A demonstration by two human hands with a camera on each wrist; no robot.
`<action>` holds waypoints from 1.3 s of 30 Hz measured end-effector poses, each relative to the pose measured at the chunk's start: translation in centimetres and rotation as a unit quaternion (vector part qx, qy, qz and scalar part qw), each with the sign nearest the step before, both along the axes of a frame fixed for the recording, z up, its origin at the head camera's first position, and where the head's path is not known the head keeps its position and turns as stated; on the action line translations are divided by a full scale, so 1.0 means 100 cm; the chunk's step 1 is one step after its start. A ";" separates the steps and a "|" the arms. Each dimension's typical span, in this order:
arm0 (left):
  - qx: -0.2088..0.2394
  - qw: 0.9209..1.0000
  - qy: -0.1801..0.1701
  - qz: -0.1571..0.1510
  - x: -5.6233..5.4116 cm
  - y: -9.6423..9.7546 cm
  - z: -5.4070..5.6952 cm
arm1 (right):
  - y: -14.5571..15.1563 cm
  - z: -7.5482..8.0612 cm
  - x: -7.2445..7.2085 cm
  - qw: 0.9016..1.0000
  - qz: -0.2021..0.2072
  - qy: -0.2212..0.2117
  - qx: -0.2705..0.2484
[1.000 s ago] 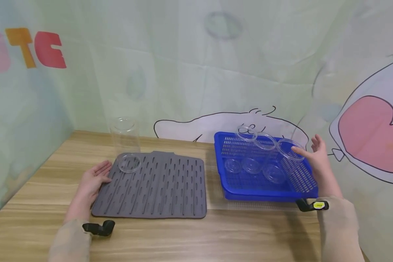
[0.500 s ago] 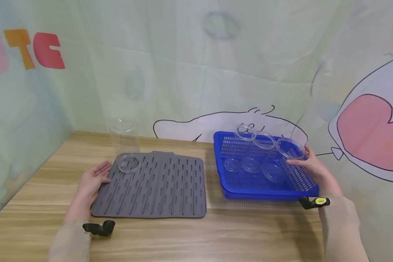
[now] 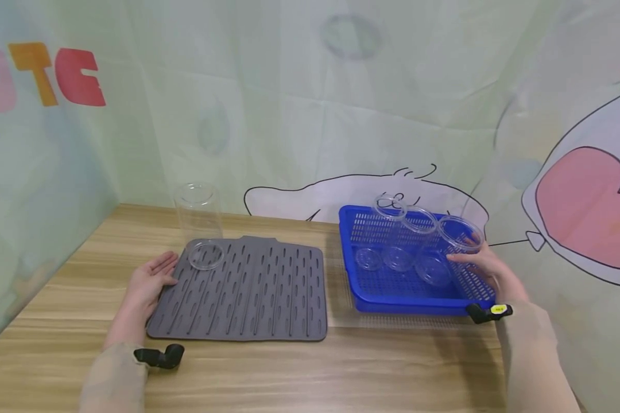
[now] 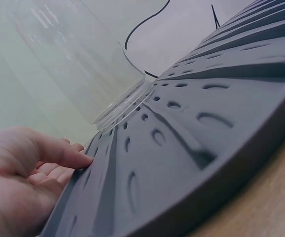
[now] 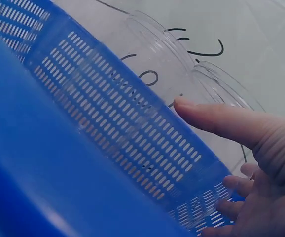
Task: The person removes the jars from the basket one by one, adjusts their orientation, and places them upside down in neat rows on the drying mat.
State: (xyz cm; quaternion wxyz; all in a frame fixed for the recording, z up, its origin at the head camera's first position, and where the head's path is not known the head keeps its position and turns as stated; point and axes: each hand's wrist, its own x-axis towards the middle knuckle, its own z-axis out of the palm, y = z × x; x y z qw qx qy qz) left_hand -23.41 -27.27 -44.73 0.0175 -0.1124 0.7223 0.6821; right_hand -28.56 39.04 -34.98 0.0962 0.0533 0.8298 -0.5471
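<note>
My right hand (image 3: 488,267) curls round the upper part of the rightmost clear tall cup (image 3: 442,256), thumb in front and fingers behind, just under its rim. This cup leans in the blue basket (image 3: 392,304) with two more clear cups (image 3: 390,207) to its left, rims up. In the right wrist view the thumb stretches over the basket's slotted wall. My left hand (image 3: 148,281) rests at the left edge of a grey drying mat (image 3: 248,298), its thumb tip touching the mat in the left wrist view. Another clear cup (image 3: 198,221) stands rim down on the mat's back left corner.
Mat and basket sit side by side on a wooden table (image 3: 289,373), a narrow strip of table between them. A printed cloth backdrop (image 3: 268,115) hangs close behind and at the sides. The basket's walls rise around the cups.
My right hand has come down from above the rightmost cup's rim, and its fingers have closed round the cup. The left hand and the cup on the mat have not moved.
</note>
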 end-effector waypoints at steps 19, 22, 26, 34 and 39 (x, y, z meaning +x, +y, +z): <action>0.012 1.000 -0.007 0.000 0.000 0.000 -0.005 | -0.001 0.000 0.004 0.998 -0.036 0.025 -0.034; 0.011 1.000 -0.004 -0.002 0.000 -0.001 -0.005 | -0.002 0.004 0.005 0.998 -0.037 0.029 -0.029; 0.008 1.000 -0.006 -0.001 0.000 -0.002 -0.004 | -0.004 0.013 0.007 0.998 -0.047 0.040 -0.022; 0.023 0.999 -0.001 0.035 0.002 -0.005 0.012 | -0.016 0.038 0.012 0.988 -0.116 0.093 -0.049; 0.120 0.984 0.072 0.108 0.007 0.002 0.043 | -0.028 0.057 0.017 0.976 -0.170 0.131 -0.038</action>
